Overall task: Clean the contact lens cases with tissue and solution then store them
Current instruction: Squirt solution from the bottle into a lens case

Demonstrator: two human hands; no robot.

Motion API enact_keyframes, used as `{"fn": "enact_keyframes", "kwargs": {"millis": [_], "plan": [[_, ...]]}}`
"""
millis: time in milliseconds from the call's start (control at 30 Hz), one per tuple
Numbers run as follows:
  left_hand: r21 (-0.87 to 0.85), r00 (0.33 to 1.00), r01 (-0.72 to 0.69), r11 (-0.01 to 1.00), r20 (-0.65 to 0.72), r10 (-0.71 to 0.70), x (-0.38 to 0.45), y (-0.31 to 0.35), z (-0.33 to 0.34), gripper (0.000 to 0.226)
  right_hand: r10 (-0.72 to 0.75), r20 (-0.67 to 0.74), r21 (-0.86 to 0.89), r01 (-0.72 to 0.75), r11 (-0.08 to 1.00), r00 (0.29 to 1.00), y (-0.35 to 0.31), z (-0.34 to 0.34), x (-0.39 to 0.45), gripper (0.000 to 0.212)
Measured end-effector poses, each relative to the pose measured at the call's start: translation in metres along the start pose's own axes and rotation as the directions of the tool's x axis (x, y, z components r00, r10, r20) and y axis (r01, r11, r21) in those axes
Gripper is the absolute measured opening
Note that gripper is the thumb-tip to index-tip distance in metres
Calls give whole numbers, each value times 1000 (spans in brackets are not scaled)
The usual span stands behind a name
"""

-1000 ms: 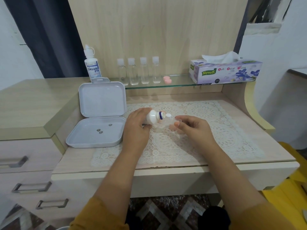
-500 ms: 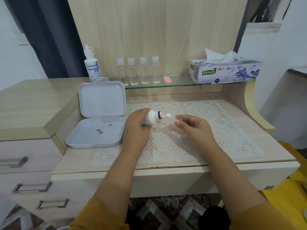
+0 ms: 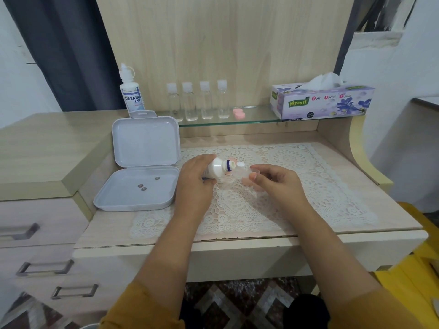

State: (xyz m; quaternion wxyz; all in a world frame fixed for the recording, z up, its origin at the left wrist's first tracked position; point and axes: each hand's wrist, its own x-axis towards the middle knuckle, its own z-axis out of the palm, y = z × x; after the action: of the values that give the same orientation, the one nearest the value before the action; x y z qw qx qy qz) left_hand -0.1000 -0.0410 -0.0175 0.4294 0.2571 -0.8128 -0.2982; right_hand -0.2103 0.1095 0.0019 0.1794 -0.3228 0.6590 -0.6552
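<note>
My left hand (image 3: 193, 180) grips a white solution bottle (image 3: 216, 167), tipped on its side so its blue-ringed nozzle points right. The nozzle meets a clear contact lens case (image 3: 248, 175) pinched in the fingers of my right hand (image 3: 276, 184). A small white cap (image 3: 240, 164) lies just behind the case, and a pink cap (image 3: 228, 173) lies on the lace mat under the bottle. Both hands hover over the white lace mat (image 3: 297, 186) on the desk.
An open white storage box (image 3: 136, 191) with three small dark pieces lies at the left. The glass shelf (image 3: 256, 117) holds a Dream Eye bottle (image 3: 132, 96), several clear small bottles (image 3: 197, 102), a pink lens case (image 3: 239, 113) and a tissue box (image 3: 323, 102).
The bottle has tipped a little further, its nozzle closer to the lens case. Both hands stay in nearly the same place.
</note>
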Motion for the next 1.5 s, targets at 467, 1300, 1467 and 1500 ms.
{"fn": "enact_keyframes", "kwargs": {"millis": [467,1300,1467,1500], "plan": [[16,999,-26,1000,-26,27,-1,1,-1,52,12,16,20,-12,1000,1000,0,-1,0,13],[64,994,-94,994,-47,97,-1,0,-1,51,22,-1,0,-22,1000,1000,4,-1,4,13],[76,993,-101,992,-52,105,0,0,-1,51,23,-1,8,-23,1000,1000,4,-1,3,14],[78,993,-103,992,-52,107,-1,1,-1,50,21,-1,5,-21,1000,1000,4,-1,3,15]]}}
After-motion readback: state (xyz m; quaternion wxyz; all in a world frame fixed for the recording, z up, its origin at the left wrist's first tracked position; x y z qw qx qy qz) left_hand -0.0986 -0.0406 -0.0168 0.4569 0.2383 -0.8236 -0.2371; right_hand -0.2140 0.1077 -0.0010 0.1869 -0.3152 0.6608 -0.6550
